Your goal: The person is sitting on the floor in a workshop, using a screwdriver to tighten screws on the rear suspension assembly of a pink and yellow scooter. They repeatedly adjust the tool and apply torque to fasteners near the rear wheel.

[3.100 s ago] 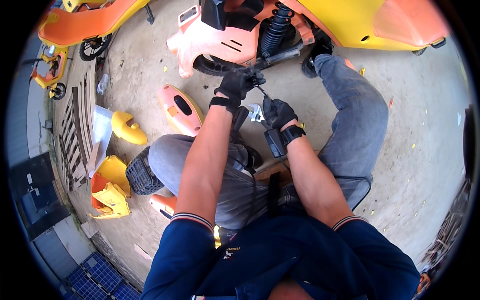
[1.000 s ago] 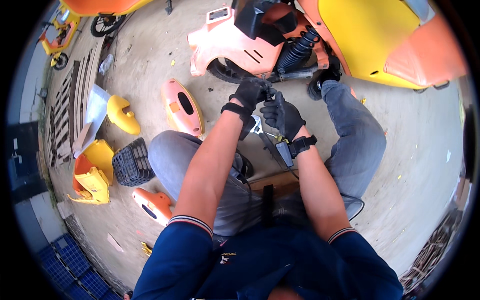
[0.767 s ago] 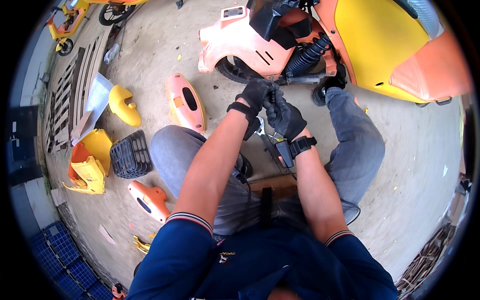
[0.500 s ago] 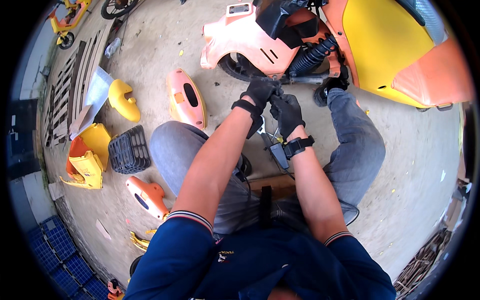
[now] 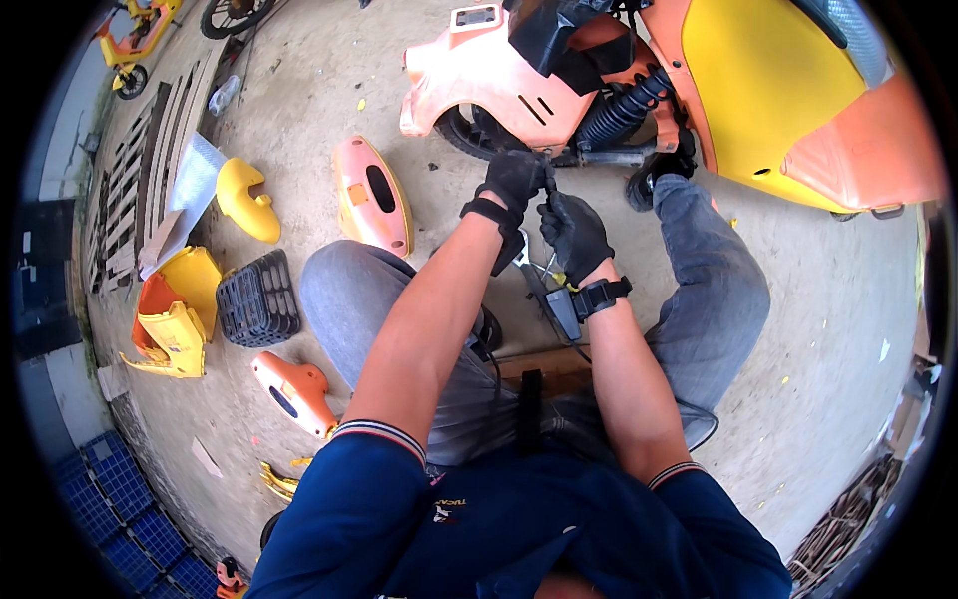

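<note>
My left hand (image 5: 514, 183), black-gloved, is closed around a small dark part (image 5: 549, 175), mostly hidden by its fingers. Just below and to the right, my right hand (image 5: 574, 236) has its gloved fingers curled toward that part; what they hold is hidden. Both hands are in front of the pink scooter body (image 5: 489, 85), below its black shock absorber (image 5: 624, 110) and wheel. On the concrete under my hands lie a silver adjustable wrench (image 5: 522, 258) and a tool with a yellow handle (image 5: 559, 280), both partly covered.
My bent legs (image 5: 709, 290) frame the work. At left lie a pink panel (image 5: 359, 195), a yellow fender (image 5: 242, 205), a yellow-orange shell (image 5: 180, 319), a black basket (image 5: 259, 299), an orange part (image 5: 294, 389) and a pallet (image 5: 125, 200). Another scooter (image 5: 130, 45) stands behind.
The view has shifted since the earliest frame. The dark rod seen between my hands is now mostly hidden. In the last half second my right fingers moved slightly down from my left hand.
</note>
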Motion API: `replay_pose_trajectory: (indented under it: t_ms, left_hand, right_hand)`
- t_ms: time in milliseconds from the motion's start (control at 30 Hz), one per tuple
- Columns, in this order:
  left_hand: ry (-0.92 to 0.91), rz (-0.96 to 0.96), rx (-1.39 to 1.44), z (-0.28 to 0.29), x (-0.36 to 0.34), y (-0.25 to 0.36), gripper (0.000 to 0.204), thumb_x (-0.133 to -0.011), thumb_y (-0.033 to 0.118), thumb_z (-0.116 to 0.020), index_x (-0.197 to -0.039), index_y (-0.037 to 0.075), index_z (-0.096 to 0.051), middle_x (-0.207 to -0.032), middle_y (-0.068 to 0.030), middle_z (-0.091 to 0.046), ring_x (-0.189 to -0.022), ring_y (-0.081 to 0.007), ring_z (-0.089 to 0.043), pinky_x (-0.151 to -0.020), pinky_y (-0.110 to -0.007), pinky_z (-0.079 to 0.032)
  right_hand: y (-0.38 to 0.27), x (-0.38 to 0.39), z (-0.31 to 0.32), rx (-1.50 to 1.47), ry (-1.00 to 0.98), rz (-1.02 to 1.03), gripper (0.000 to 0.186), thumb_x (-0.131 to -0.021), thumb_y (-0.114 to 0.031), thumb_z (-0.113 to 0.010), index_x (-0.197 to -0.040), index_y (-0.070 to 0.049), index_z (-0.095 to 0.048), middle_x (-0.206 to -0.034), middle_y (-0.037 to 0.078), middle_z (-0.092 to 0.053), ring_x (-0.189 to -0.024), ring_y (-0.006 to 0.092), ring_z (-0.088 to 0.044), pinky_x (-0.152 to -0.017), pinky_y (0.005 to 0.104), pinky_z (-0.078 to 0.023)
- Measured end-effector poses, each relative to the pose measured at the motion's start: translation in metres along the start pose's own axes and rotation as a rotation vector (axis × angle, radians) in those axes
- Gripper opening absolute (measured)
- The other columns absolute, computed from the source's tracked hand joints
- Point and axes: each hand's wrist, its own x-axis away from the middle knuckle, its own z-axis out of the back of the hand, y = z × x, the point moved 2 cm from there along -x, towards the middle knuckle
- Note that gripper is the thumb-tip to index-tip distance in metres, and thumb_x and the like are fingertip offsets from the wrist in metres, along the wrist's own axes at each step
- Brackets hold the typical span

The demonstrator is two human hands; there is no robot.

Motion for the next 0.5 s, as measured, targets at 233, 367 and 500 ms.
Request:
replay_pose_trajectory:
  t_ms: [233,367,500]
  left_hand:
    - [0.119,0.436,0.516,-0.008,0.024,0.054,0.012,-0.088,0.020,-0.053,-0.092,0.010,-0.059,-0.080,-0.0048,-0.065,-0.067,-0.0142,-0.062,-0.058,-0.027,-0.048]
    - [0.106,0.441,0.594,-0.010,0.022,0.050,0.013,-0.087,0.020,-0.053,-0.093,0.009,-0.058,-0.084,-0.0061,-0.066,-0.073,-0.0171,-0.064,-0.062,-0.029,-0.050]
    - [0.111,0.463,0.643,-0.011,0.018,0.048,0.016,-0.088,0.016,-0.051,-0.099,0.006,-0.056,-0.091,-0.0099,-0.066,-0.083,-0.0222,-0.065,-0.067,-0.033,-0.052]
  right_hand:
    - [-0.013,0.015,-0.008,0.069,0.140,0.146,0.017,-0.088,-0.015,-0.061,-0.101,-0.005,-0.057,-0.083,0.006,-0.060,-0.068,0.0097,-0.053,-0.060,0.0227,-0.045]
    - [-0.023,0.011,-0.013,0.147,0.153,0.203,0.018,-0.087,-0.015,-0.061,-0.100,-0.004,-0.058,-0.082,0.004,-0.060,-0.068,0.0092,-0.054,-0.060,0.0235,-0.046]
    - [-0.030,0.015,-0.016,0.267,0.197,0.224,0.017,-0.087,-0.016,-0.061,-0.099,-0.005,-0.059,-0.080,0.002,-0.059,-0.066,0.0090,-0.053,-0.059,0.0237,-0.045]
